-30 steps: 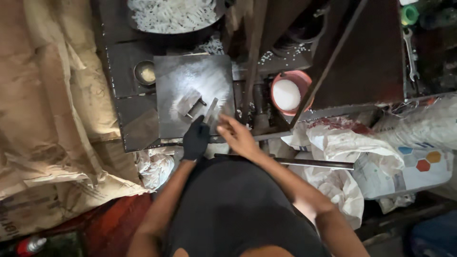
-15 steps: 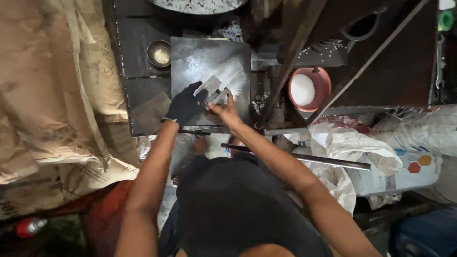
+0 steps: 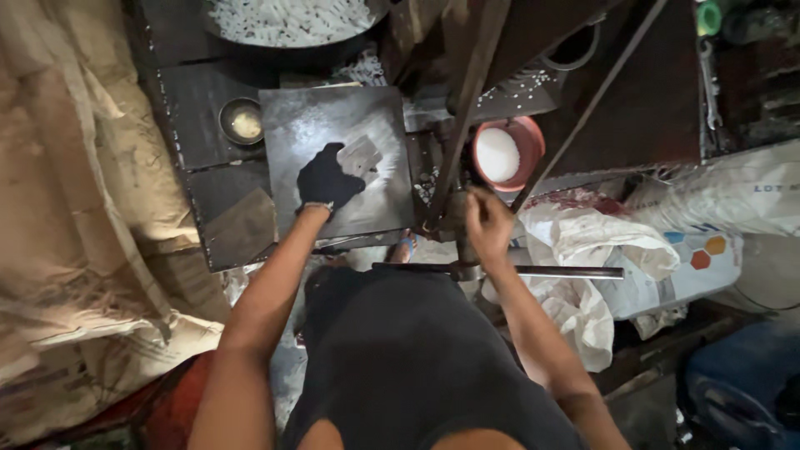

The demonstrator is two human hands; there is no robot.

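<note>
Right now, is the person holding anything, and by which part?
The gloved left hand rests on a flat metal piece at its near edge. The bare right hand seems to grip the upright post.

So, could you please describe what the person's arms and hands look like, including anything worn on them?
The left hand wears a black glove with a pale band at the wrist. The right hand is bare, with no glove. Both arms are uncovered up to the edge of the view: no sleeves, and no watch or bracelet visible. The person wears a dark top.

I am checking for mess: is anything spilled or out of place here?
Yes. Small white pieces lie scattered on the dark metal bench, between the grey steel plate and the round red bowl, outside any container.
</note>
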